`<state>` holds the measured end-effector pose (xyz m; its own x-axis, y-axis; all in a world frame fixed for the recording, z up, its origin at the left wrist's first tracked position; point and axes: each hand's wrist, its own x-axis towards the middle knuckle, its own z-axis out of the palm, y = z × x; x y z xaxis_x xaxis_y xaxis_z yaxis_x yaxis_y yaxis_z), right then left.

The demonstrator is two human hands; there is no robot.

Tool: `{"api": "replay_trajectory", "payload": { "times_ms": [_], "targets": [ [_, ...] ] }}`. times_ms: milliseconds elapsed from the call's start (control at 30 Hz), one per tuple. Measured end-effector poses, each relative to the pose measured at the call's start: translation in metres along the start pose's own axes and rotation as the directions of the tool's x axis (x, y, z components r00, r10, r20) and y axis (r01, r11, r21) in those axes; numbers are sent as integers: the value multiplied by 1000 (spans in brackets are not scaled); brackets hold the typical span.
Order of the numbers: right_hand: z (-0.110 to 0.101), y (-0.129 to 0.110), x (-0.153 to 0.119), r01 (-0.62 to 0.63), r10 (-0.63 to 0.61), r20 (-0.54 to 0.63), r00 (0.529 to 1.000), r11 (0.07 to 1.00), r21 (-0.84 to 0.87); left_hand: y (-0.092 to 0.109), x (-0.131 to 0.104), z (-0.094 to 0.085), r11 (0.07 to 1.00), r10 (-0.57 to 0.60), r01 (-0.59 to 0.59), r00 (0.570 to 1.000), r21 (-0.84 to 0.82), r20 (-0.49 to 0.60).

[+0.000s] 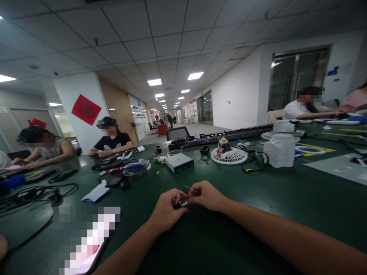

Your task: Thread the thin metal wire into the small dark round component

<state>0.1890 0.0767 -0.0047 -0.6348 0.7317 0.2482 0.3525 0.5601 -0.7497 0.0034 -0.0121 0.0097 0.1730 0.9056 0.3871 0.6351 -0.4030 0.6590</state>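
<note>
Just above the green tabletop, my left hand (168, 210) is closed around a small dark rounded part (184, 203) with a shiny face. Its exact kind is too small to make out. My right hand (208, 195) meets it from the right, thumb and fingers pinched on a thin metal rod (189, 188) that points up to the left. The right fingertips are at the edge of the dark part; whether they touch it, I cannot tell.
Beyond my hands are a silver box-shaped drive (179, 163), a white fan grille (229, 156) and a white plastic housing (279, 149). Cables (31, 196), a blue cloth (96, 191) and a pixelated slab lie to the left. Several people sit around the table.
</note>
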Motion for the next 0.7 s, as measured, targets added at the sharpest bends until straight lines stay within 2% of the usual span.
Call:
{"api": "replay_trajectory", "payload": {
  "times_ms": [133, 267, 500, 700],
  "targets": [
    [-4, 4, 1, -11, 10, 40, 999, 1000, 21, 1, 1, 0, 999, 5, -5, 1000, -39, 6],
    [-2, 5, 0, 19, -20, -44, 999, 1000, -13, 1, 2, 0, 999, -22, 22, 1000, -35, -13],
    [3, -4, -3, 84, -104, -85, 991, 975, -205, -2, 2, -2, 1000, -30, 30, 999, -9, -20],
    [2, -2, -1, 49, -56, -67, 996, 993, -107, -4, 3, -1, 999, -20, 18, 999, -47, -37]
  ]
}}
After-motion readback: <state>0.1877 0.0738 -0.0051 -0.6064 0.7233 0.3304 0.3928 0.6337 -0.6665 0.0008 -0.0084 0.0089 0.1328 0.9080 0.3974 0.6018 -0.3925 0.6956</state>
